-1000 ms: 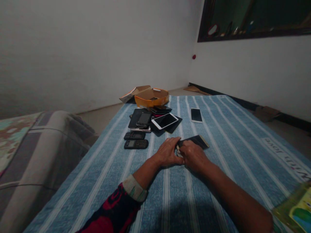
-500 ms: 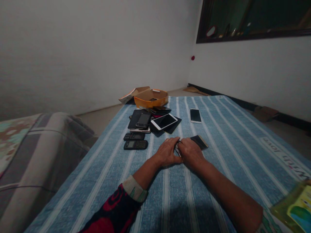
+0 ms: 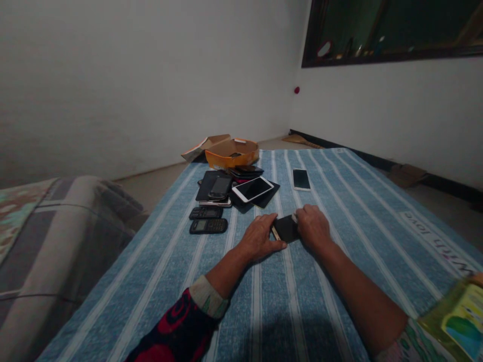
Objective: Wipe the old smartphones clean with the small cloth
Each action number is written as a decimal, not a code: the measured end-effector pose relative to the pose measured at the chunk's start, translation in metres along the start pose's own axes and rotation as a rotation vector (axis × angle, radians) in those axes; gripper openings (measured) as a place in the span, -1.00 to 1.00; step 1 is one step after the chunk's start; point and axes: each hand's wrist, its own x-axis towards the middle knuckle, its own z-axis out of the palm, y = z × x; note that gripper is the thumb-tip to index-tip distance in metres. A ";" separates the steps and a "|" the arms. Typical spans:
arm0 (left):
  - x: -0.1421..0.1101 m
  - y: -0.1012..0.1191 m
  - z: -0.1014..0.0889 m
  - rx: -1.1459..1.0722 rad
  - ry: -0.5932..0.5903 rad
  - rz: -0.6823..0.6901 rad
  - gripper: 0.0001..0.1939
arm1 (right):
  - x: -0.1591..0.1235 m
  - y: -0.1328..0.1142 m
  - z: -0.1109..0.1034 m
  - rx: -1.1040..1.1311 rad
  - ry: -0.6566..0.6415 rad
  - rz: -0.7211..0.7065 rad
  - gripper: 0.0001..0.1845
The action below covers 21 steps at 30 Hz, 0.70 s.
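Note:
A dark-screened smartphone [image 3: 286, 229] with a light edge lies on the striped blue cloth [image 3: 260, 296] in front of me. My left hand [image 3: 260, 237] grips its left end, thumb along the near side and fingers at the far corner. Over the phone's right end, my right hand [image 3: 313, 227] is closed, its fingers curled downward. A small pale bit shows at those fingertips; I cannot make out what it is. Left of my hands are two black keypad phones [image 3: 208, 226], one behind the other. Farther back, a white smartphone [image 3: 252, 189] rests at an angle on dark flat items.
Another white smartphone [image 3: 301, 179] lies farther back on the right. An orange open box [image 3: 232, 160] stands at the far end, behind a pile of phones and dark cases [image 3: 207, 186]. A yellow package [image 3: 462, 322] sits at the near right. A draped surface [image 3: 68, 251] is on the left.
My right hand has moved right, from beside my left fingers to the phone's right end, uncovering the dark screen. My left hand has stayed at the left end. The view has shifted slightly.

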 end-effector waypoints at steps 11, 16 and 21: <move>0.001 -0.002 0.003 -0.010 0.029 -0.009 -0.18 | -0.016 -0.026 -0.004 0.087 0.066 -0.177 -0.88; 0.000 0.000 0.003 -0.021 0.025 -0.042 -0.18 | -0.015 -0.025 -0.006 0.084 0.020 -0.225 -0.86; -0.002 -0.001 0.002 -0.039 0.022 -0.034 -0.18 | -0.007 0.000 -0.005 0.029 -0.030 -0.052 -0.83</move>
